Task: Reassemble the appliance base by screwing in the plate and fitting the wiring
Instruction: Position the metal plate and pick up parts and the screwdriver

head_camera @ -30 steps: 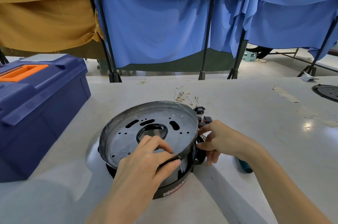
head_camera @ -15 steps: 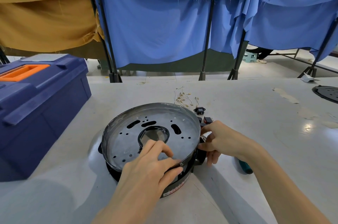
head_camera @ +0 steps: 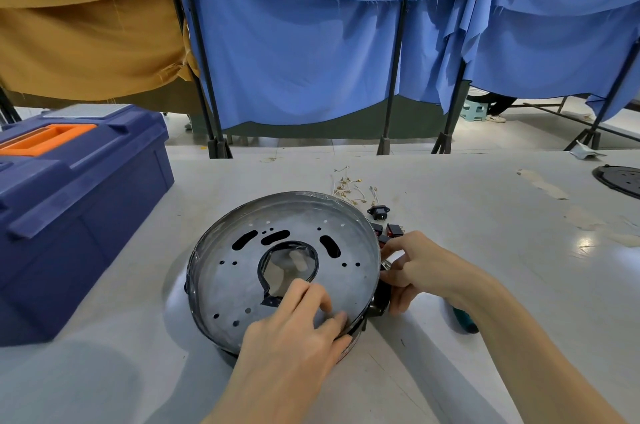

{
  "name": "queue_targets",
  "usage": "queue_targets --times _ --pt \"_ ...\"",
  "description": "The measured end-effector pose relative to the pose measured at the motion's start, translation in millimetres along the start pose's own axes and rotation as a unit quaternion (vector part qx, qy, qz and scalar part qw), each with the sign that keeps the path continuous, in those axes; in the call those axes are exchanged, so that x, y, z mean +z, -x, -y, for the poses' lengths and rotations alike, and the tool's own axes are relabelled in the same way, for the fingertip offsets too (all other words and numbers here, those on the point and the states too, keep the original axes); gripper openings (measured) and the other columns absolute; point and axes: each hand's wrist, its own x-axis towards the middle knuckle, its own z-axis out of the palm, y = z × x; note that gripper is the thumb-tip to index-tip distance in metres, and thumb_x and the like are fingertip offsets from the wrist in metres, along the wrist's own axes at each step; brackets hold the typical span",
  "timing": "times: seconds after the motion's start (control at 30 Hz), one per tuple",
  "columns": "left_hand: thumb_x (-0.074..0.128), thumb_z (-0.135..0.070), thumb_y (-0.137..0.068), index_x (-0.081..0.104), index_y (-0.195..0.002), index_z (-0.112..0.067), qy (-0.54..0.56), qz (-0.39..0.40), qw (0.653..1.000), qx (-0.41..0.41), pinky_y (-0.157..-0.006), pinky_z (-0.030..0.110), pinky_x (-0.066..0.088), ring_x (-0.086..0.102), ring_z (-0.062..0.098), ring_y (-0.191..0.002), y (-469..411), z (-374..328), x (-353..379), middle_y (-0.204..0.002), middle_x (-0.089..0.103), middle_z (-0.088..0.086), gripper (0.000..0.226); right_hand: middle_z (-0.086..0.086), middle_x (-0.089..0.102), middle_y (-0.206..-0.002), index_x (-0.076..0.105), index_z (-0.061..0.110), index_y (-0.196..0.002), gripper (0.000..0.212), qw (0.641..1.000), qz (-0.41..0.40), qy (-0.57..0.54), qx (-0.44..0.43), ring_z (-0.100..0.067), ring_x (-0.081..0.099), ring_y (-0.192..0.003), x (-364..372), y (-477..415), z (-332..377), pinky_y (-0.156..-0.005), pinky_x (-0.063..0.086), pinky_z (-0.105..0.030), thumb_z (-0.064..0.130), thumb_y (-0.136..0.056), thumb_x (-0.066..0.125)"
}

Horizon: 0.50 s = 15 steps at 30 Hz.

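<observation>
Appliance base (head_camera: 378, 299), black, sits on the white table (head_camera: 485, 223) right in front of the person, mostly covered by the round perforated metal plate (head_camera: 242, 271) laid on top of it. The left hand (head_camera: 287, 337) pinches the plate's rim at 5 o'clock, fingers curled onto the inner face and thumb outside. The right hand (head_camera: 422, 268) is at 3 o'clock, fingers curled round a black part on the base's side; what they do there is hidden.

By my reading the job is at an early stage: the plate looks slightly tilted and is being lined up, and none of the small holes on show has a screw in it. The wiring is not fitted either: loose wires with terminals (head_camera: 349, 186) lie at 1 o'clock, with a black socket (head_camera: 379, 211) and red rocker switches (head_camera: 394, 229) just beside the rim. A teal-handled screwdriver (head_camera: 465, 321) lies unused at 4 o'clock under the right forearm, and a blue toolbox (head_camera: 69, 202) stands at 9 o'clock
</observation>
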Motion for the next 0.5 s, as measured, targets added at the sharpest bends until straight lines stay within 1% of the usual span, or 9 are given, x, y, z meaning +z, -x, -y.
queue_targets --times 0.07,0.2,0.3,0.4,0.47,0.5 --pt "0.045 -0.039 -0.083 0.075 -0.067 -0.025 -0.009 0.003 1.0 -0.001 -0.028 0.016 0.028 0.042 0.004 -0.08 -0.6 0.0 0.1 -0.073 0.062 -0.01 0.037 -0.016 0.07 -0.064 0.059 -0.002 -0.108 0.02 1.0 0.001 -0.003 -0.001 -0.032 0.067 -0.056 -0.1 0.1 0.1 -0.057 0.056 -0.031 -0.009 -0.093 0.047" --pt "0.06 -0.039 -0.075 0.073 -0.061 -0.027 -0.024 0.008 1.0 0.001 -0.03 0.017 0.022 0.042 0.005 -0.079 -2.6 -0.5 -2.0 -0.073 0.061 -0.011 0.023 -0.016 0.069 -0.062 0.061 -0.001 -0.106 0.021 1.0 0.004 -0.009 -0.005 -0.03 0.067 -0.052 0.0 0.0 0.3 -0.054 0.055 -0.029 -0.01 -0.093 0.048" --pt "0.054 -0.04 -0.079 0.071 -0.058 -0.027 -0.024 0.017 0.999 -0.016 -0.029 0.019 0.023 0.042 0.005 -0.076 -2.8 -1.8 -2.4 -0.071 0.06 -0.013 0.03 -0.017 0.069 -0.062 0.063 -0.001 -0.104 0.021 1.0 0.005 -0.012 -0.004 -0.028 0.067 -0.051 -0.3 -0.7 -0.4 -0.053 0.055 -0.029 -0.01 -0.093 0.048" --pt "0.063 -0.041 -0.071 0.07 -0.058 -0.027 -0.015 0.025 0.999 -0.018 -0.03 0.018 0.021 0.04 0.005 -0.075 -3.7 -2.7 -3.7 -0.069 0.059 -0.014 0.021 -0.018 0.07 -0.065 0.062 0.001 -0.103 0.02 1.0 0.008 -0.016 -0.002 -0.029 0.068 -0.053 -0.3 -1.4 -0.9 -0.054 0.055 -0.029 -0.009 -0.093 0.048" --pt "0.065 -0.041 -0.067 0.072 -0.058 -0.028 -0.008 0.04 0.999 -0.017 -0.031 0.018 0.02 0.044 0.003 -0.077 -4.9 -3.8 -4.4 -0.069 0.06 -0.015 0.018 -0.019 0.07 -0.065 0.062 0.002 -0.103 0.019 1.0 0.01 -0.019 0.0 -0.03 0.068 -0.054 -0.3 -1.6 -1.4 -0.055 0.056 -0.028 -0.008 -0.094 0.048" --pt "0.066 -0.042 -0.066 0.072 -0.058 -0.028 -0.004 0.05 0.999 -0.018 -0.032 0.018 0.02 0.05 0.003 -0.078 -5.6 -4.9 -5.1 -0.069 0.061 -0.015 0.017 -0.018 0.07 -0.065 0.062 0.002 -0.103 0.019 1.0 0.011 -0.021 0.0 -0.03 0.068 -0.054 -0.1 -1.5 -1.4 -0.055 0.055 -0.028 -0.008 -0.094 0.048"
